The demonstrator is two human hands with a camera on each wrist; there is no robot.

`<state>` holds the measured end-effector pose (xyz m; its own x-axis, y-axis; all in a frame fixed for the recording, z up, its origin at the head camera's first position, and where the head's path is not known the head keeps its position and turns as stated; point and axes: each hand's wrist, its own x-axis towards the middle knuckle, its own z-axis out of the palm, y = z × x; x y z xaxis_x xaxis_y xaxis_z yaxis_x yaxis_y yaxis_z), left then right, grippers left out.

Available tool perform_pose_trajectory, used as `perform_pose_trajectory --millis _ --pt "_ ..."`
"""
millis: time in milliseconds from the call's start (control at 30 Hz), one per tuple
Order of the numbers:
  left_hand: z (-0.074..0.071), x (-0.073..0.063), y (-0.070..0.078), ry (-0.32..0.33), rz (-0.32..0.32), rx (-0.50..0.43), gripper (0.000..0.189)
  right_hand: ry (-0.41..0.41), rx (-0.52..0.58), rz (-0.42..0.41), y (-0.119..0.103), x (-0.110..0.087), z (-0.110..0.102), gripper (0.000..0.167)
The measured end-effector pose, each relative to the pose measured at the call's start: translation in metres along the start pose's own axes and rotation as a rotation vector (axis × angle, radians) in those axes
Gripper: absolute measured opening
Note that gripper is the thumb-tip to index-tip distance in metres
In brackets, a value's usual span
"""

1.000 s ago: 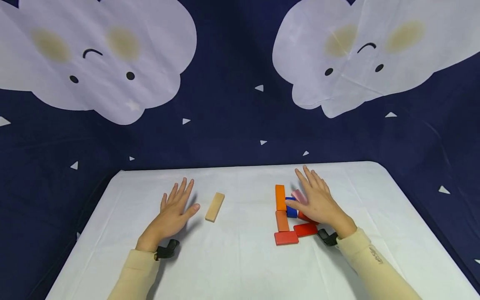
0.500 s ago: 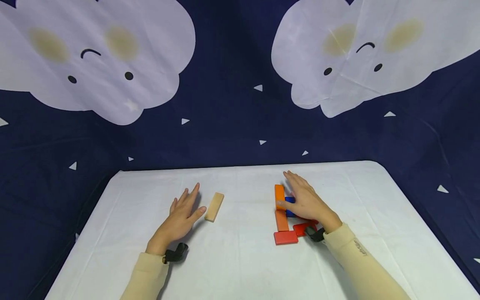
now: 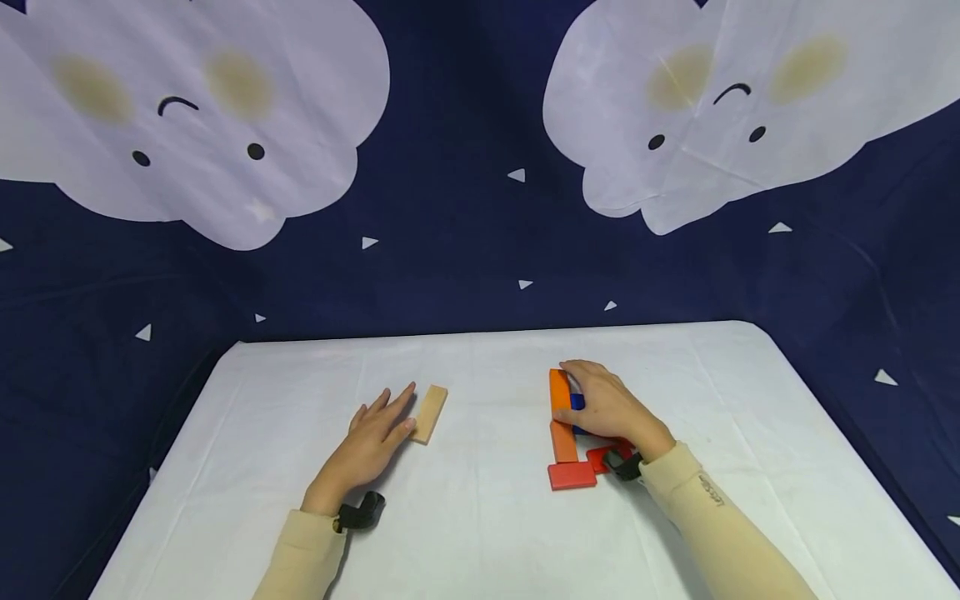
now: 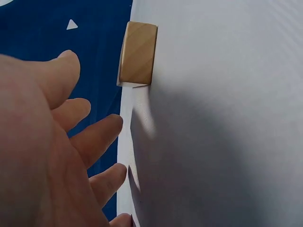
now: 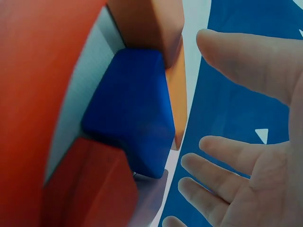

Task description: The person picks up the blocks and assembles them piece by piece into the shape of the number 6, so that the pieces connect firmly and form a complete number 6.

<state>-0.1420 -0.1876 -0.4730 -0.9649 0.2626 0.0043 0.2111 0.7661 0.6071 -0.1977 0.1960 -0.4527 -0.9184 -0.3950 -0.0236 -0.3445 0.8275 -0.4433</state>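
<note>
A plain wooden block (image 3: 431,413) lies flat on the left side of the table. My left hand (image 3: 363,446) is beside it, fingers spread, the thumb tip right at its near left edge in the head view. My right hand (image 3: 611,407) is low over the cluster of coloured blocks. Its thumb and index finger overlap the two ends of an orange block (image 3: 559,392), with a gap between them. In the right wrist view those fingers are apart, and a blue block (image 5: 135,109) shows beside the hand. A pinkish block (image 5: 154,196) is mostly hidden.
Below the first orange block lie a darker orange block (image 3: 564,443) and a red block (image 3: 572,476). Another red block (image 3: 597,460) sits under the right wrist. White cloth covers the table (image 3: 480,533); a dark blue backdrop (image 3: 450,275) hangs behind.
My left hand has moved right and slightly forward to the wooden block. My right hand has shifted left and lowered over the blocks, its fingers bending toward the orange one.
</note>
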Motion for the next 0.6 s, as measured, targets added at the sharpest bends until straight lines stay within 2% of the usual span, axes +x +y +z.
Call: perform_pose_trajectory --millis 300,600 --pt "0.0036 -0.0034 -0.0008 0.016 0.031 0.049 0.053 -0.060 -0.048 0.001 -0.0041 0.0041 0.0017 0.079" --pt "0.0086 -0.0006 0.0001 -0.002 0.078 0.063 0.050 -0.087 -0.073 0.020 -0.0079 0.0039 -0.0016 0.077"
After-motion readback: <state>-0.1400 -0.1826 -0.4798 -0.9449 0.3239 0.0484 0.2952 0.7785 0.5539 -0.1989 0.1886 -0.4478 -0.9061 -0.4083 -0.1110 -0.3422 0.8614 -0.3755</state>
